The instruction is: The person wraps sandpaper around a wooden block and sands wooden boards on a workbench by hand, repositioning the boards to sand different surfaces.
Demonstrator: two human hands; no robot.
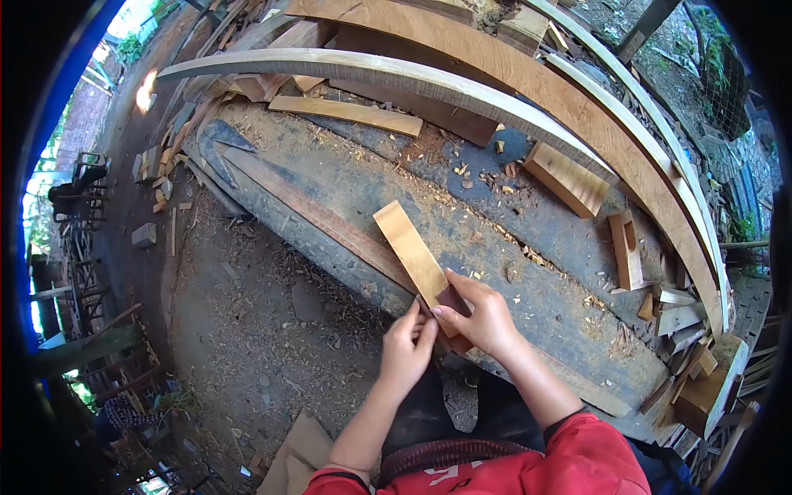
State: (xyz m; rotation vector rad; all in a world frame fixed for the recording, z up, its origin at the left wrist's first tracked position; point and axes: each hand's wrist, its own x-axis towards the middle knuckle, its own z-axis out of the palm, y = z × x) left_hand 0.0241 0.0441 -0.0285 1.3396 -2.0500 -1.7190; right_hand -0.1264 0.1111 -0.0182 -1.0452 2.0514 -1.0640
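While the right hand clamps its fingers around the near end of a wooden block, the left hand pinches that end's left edge, its thumb and fingertips just beside the right fingers. Beyond the fingers, the block's pale length points away over the shaving-strewn tabletop. It should be stiff and fairly light, with smooth faces perhaps slippery; the long edges near its darker end look the surest hold. Behind the fingers, pale lettering on the red shirt is too cut off to read; no label shows on the block.
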